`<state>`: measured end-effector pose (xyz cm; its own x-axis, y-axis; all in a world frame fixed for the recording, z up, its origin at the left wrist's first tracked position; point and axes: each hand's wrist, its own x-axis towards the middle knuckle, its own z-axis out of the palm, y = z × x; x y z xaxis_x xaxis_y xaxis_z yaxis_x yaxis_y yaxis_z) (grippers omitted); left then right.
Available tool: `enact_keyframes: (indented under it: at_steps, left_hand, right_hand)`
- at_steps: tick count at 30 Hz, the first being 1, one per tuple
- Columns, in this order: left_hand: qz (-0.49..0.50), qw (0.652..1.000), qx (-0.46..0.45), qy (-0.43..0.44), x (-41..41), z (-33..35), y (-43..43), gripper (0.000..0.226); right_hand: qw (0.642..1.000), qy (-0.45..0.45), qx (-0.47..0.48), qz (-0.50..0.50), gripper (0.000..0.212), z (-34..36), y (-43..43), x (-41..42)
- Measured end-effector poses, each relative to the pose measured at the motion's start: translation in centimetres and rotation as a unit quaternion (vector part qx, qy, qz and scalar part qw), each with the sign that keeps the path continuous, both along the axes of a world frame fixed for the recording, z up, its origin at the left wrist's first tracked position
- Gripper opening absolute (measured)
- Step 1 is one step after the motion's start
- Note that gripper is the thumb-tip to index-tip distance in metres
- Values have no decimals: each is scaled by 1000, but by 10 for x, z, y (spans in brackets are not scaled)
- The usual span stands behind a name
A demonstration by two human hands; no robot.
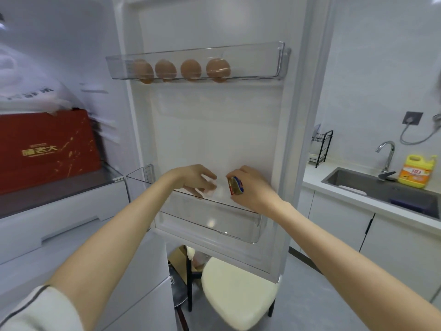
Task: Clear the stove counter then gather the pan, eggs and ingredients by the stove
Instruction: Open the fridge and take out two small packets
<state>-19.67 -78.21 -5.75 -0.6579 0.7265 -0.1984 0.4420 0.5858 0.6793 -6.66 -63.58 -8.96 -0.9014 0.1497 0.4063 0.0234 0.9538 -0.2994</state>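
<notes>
Right hand (251, 189) grips small packet (236, 186), frame centre, over fridge door shelf (210, 218); left hand (192, 179) beside it, grip unclear.

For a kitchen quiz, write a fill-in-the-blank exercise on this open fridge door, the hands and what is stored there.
1. The clear plastic upper door shelf holds ____ brown eggs.
2. The small gold, blue and red wrapped packet is gripped by the person's ____ hand.
3. The large rectangular box with gold lettering inside the fridge is ____.
Missing words: four; right; red.
</notes>
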Motion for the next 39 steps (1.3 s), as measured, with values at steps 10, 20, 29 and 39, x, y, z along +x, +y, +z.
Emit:
enact_keyframes:
  at_steps: [10, 20, 29, 39]
  left_hand:
    - [67, 922, 378, 44, 76, 12, -29, 26]
    - [19, 886, 458, 72, 175, -13, 15, 20]
    - [-65, 909, 410, 39, 270, -54, 108, 21]
    - [-214, 908, 360, -28, 360, -103, 216, 20]
  right_hand:
    - [978, 194, -8, 77, 54, 25, -1, 48]
    - [975, 221, -2, 14, 51, 7, 54, 160]
    - [978, 170, -7, -123, 55, -31, 126, 284]
    - [939, 122, -36, -321, 54, -73, 169, 419]
